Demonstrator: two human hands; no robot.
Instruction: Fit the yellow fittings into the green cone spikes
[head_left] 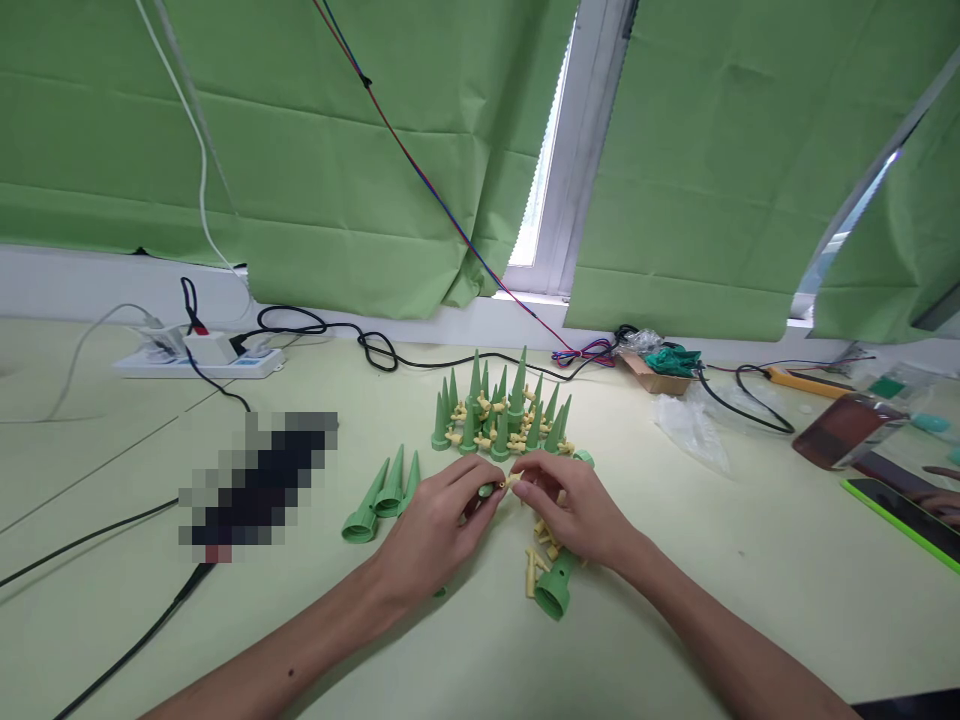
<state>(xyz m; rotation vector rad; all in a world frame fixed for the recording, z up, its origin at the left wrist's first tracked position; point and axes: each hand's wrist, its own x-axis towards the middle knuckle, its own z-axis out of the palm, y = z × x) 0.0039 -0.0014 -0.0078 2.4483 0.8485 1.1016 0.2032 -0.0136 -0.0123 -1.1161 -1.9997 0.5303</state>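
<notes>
My left hand (444, 512) is closed round a green cone, of which only a small part shows between the fingers. Thumb and fingers of my right hand (574, 505) pinch a small yellow piece (513, 481), close against the left fingertips. Behind both hands stands a cluster of upright green cones (501, 436) with yellow pieces fitted on many of them. Several loose green cones (361, 522) lean or lie beside my left hand. Loose yellow pieces (531, 573) and another green cone (553, 590) lie under and in front of my right hand.
A white power strip (202, 362) and black cables (379, 352) lie along the back. A blurred dark object (259, 490) is at the left. To the right are a small cardboard box (656, 378), plastic bags (694, 425), a brown bottle (847, 430) and a green-edged phone (904, 520).
</notes>
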